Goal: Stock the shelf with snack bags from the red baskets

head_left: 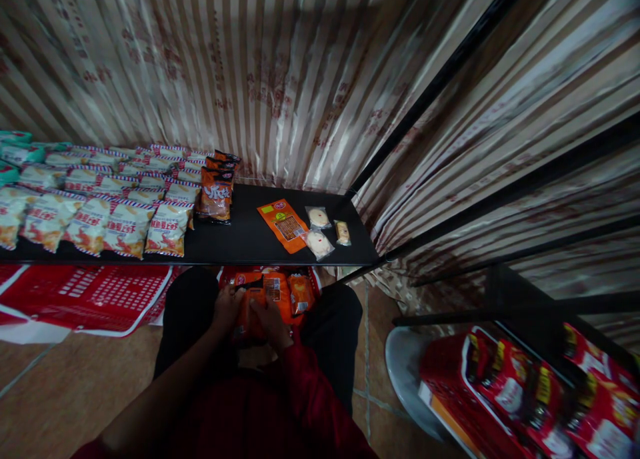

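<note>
Both of my hands are low in the middle, below the front edge of the black shelf [250,239]. My left hand [229,310] is closed on the left side of an orange package [254,319] between my knees. On its right side, my right hand [269,320] grips the same package. Beneath and beside it, a red basket [316,282] holds more orange packages, one small orange packet [301,294] at the right. On the shelf lie a flat orange pouch [283,226], two clear packets with round white contents [318,244] and a small yellowish packet [343,232].
Rows of white snack bags [127,226] and orange-brown bags [216,196] stand on the shelf's left. Below is another red basket [100,296]. Black metal bars [440,79] slant at right, above a grey stool [407,379] and red packages [507,372]. A striped curtain [280,66] hangs behind.
</note>
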Motion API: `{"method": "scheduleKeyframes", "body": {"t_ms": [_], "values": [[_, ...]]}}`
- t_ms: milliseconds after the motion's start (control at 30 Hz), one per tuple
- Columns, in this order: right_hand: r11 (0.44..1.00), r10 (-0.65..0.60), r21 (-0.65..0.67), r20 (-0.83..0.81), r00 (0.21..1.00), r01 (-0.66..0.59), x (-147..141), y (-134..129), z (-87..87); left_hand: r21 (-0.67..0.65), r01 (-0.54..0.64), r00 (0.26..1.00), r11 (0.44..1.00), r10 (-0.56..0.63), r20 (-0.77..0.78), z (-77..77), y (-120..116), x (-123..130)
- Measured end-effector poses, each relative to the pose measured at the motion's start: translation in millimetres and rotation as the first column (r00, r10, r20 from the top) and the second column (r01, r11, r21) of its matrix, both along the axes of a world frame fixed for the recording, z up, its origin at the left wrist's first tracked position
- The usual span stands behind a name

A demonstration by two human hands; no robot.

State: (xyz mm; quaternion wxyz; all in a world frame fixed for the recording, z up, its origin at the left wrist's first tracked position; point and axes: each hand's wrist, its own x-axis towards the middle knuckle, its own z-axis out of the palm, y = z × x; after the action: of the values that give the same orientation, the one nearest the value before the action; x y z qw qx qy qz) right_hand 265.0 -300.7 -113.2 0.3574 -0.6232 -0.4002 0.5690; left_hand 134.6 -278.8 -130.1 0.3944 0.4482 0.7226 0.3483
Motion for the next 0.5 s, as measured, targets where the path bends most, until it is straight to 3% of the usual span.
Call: {"method": "scheduleKeyframes", "body": {"t_ms": [133, 300, 500], "values": [[0.999, -0.028, -0.033, -0.010, 1.000, 0.028, -0.5, 0.2, 5.7, 0.096, 0.033, 0.997, 0.995, -0.026, -0.067, 6.7, -6.0, 1.5], [0.999, -0.013, -0.038, 0.100, 0.995, 0.017, 0.6, 2.8, 10.5, 0.244, 0.179, 0.965, 0.953, -0.122, -0.231, 11.0, -16.9, 2.7], [0.999, -0.033, -0.005, 0.157, 0.987, 0.035, -1.2, 2.4, 7.8, 0.283, 0.262, 0.934, 0.922, -0.169, -0.314, 9.5, -27.2, 4.9]]}}
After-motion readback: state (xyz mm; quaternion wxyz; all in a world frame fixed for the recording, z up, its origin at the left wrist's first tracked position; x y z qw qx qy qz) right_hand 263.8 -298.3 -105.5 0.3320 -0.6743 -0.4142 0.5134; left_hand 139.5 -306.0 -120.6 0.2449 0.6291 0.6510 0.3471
